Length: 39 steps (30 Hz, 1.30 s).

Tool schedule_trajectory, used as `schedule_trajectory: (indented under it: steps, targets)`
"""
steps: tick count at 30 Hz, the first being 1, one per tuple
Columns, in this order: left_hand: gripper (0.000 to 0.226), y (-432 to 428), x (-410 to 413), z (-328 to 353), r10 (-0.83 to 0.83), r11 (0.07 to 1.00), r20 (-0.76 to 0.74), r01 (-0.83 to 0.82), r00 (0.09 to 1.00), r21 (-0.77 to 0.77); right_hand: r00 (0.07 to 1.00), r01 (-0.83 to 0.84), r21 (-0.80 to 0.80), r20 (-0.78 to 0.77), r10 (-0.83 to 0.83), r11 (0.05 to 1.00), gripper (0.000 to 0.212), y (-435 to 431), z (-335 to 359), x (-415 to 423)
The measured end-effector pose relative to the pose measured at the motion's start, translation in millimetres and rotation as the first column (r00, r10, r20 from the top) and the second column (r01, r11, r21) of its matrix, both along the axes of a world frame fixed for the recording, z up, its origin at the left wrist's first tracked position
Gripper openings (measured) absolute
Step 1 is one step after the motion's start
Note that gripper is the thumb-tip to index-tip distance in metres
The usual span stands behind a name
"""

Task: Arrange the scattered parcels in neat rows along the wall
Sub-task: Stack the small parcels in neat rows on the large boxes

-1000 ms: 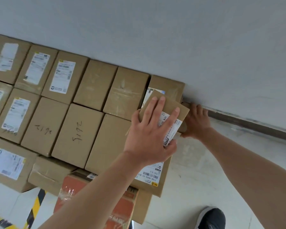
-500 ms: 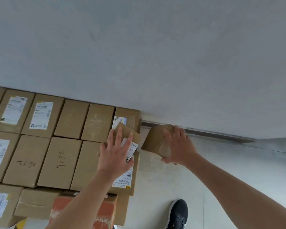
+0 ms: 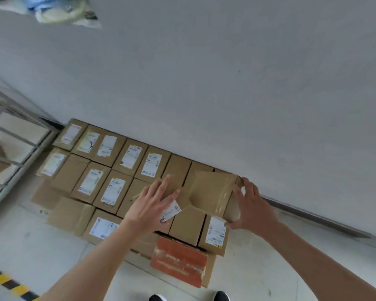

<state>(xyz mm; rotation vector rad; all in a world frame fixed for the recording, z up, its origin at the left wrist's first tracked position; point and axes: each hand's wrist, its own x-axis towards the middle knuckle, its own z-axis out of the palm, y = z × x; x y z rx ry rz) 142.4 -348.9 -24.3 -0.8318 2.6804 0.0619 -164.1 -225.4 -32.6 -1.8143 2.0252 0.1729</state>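
Brown cardboard parcels (image 3: 108, 146) lie in tight rows on the floor against the grey wall (image 3: 226, 83). My right hand (image 3: 251, 206) grips a plain taped brown box (image 3: 211, 192) by its right side and holds it tilted above the right end of the rows. My left hand (image 3: 153, 203) lies flat with fingers spread on a small parcel with a white label (image 3: 171, 210), on top of the stacked boxes. An orange taped parcel (image 3: 180, 260) sits at the front of the pile.
A metal shelf rack (image 3: 13, 140) stands at the left. Yellow-black floor tape (image 3: 2, 279) runs at the bottom left. My shoes (image 3: 220, 296) are just in front of the pile. Bare floor (image 3: 280, 257) lies to the right, along a dark baseboard (image 3: 313, 216).
My right hand has raised the brown box from the floor by the wall up over the rows' right end. The view has pulled back, showing more parcels and the rack.
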Motion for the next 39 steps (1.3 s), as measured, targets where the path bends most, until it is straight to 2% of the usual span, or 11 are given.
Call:
schedule_trajectory:
  steps: [6,9,15,19,25,35,39]
  targets:
    - [0.116,-23.4,148.4,26.3,0.105,0.994,0.061,-0.106,0.993,0.012,0.992,-0.127,0.016,0.021,0.126,0.992,0.127,-50.6,5.4,126.8]
    - [0.118,-39.3,228.6,28.8,0.139,0.99,0.049,-0.141,0.989,0.021,0.98,-0.172,0.025,0.105,0.169,0.985,0.128,-81.2,0.1,205.2]
    - [0.106,-74.5,393.6,12.3,0.194,0.976,0.043,-0.197,0.98,0.097,0.973,-0.189,0.032,0.143,0.182,0.981,0.132,-128.9,-13.8,362.0]
    - [0.104,-106.5,478.7,3.0,0.175,0.98,0.052,-0.179,0.983,0.09,0.965,-0.187,0.005,0.186,0.183,0.982,0.131,-163.2,-26.0,444.9]
    - [0.099,-173.0,560.0,-19.8,0.149,0.975,0.221,-0.181,0.964,0.129,0.955,-0.187,0.061,0.246,0.167,0.98,0.126,-209.1,-58.3,527.2]
    - [0.112,-286.9,649.8,-90.1,0.082,0.989,0.244,-0.109,0.966,0.1,0.933,-0.153,0.099,0.342,0.111,0.983,0.126,-296.1,-127.7,609.5]
    - [0.111,-324.8,699.4,-101.4,0.022,0.985,0.319,-0.075,0.948,0.153,0.927,-0.139,0.119,0.364,0.087,0.983,0.124,-315.6,-137.0,665.3]
